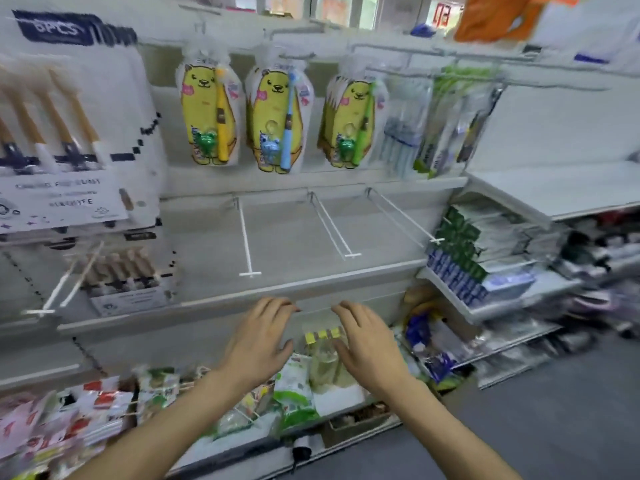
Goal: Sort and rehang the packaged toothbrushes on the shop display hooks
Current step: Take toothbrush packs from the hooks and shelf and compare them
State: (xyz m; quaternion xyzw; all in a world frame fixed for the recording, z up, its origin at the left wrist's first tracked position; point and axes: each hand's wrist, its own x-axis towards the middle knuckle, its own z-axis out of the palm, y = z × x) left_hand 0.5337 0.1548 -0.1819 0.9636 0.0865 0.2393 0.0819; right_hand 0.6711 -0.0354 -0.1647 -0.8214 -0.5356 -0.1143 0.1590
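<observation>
Shop shelving (242, 303) fills the frame, with three bear-printed toothbrush packs (273, 116) hanging along the top rail above three bare hooks (247, 237). Below, the left hand (259, 341) and right hand (367, 344) hover palms-down, fingers spread and holding nothing, over a clear yellow-capped pack (323, 355) at the lower shelf's front edge.

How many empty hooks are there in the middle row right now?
4: one far left, one left of centre, one at centre, one on the right. More may be hidden behind the big pack at left.
</observation>
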